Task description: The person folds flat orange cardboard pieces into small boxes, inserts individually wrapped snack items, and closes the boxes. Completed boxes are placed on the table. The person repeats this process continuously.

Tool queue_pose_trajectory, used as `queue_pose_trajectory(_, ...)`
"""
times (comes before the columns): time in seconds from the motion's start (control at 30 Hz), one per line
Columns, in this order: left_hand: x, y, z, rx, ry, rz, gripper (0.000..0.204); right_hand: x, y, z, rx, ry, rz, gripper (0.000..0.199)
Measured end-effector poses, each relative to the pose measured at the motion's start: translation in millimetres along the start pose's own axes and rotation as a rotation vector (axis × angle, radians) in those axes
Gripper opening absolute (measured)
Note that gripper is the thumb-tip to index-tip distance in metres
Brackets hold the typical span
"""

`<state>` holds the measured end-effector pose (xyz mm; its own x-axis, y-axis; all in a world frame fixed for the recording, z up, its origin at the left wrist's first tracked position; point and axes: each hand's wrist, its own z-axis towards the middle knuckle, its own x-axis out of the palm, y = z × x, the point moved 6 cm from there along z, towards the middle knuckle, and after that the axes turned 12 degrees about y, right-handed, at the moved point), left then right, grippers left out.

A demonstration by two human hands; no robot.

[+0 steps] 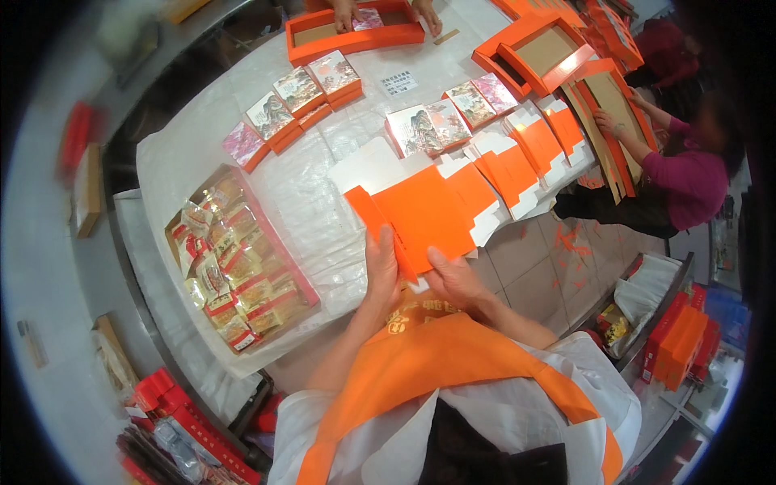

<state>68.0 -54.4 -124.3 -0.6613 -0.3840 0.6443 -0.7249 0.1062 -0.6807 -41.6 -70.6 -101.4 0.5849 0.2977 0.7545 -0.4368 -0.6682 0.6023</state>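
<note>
Left hand (380, 263): thumb up against the folded strip along the near-left edge of the orange-and-white cardboard box blank (428, 214); fingers closed on it, tips hidden underneath. Right hand (457, 281): thumb over the near-right edge, gripping; fingertips out of sight. The blank lies forward of both hands, over the table's near edge. Strip slants from upper left to lower right; left hand is nearer to it. Blank's overall long axis: can't tell, far right end runs in among other blanks.

Surface, left to right: table under white plastic sheeting (311, 194); open pink-red-rimmed carton (276, 239) of gold-and-red wrapped packets (242, 279); arc of small orange boxes with picture-printed lids (271, 115); long orange cardboard tray (360, 47) with another person's hands at it; second printed-box cluster (449, 120); row of flat orange blanks (505, 171).

Room: red boxes (182, 404) lower left; grey tiled floor (525, 275) with orange scraps; co-worker in purple sleeves (687, 178) far right, handling brown-and-orange cardboard panels (614, 105).
</note>
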Motion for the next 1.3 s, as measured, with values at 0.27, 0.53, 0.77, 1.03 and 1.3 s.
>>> queue_pose_trajectory(0.27, -6, -25, -24, 0.067, -0.087, 0.218, 0.033, 9, -26, -4, 0.352, -0.145, -0.353, 0.029)
queue_pose_trajectory(0.53, -10, -77, -56, 0.138, -0.06, 0.457, 0.043, 64, 57, -28, 0.357, 0.225, -0.998, 0.031)
queue_pose_trajectory(0.77, 24, -69, -87, -0.007, 0.288, 0.503, 0.071, 71, 75, 8, -0.221, 0.254, -1.118, 0.034)
queue_pose_trajectory(1.03, -3, -69, -77, -0.025, 0.414, 0.569, 0.037, 58, 57, -2, 0.005, 0.412, -0.874, 0.024)
queue_pose_trajectory(1.3, 21, -80, -79, 0.309, 0.142, 0.128, 0.035, 76, 69, -13, -0.438, 0.155, -0.369, 0.066)
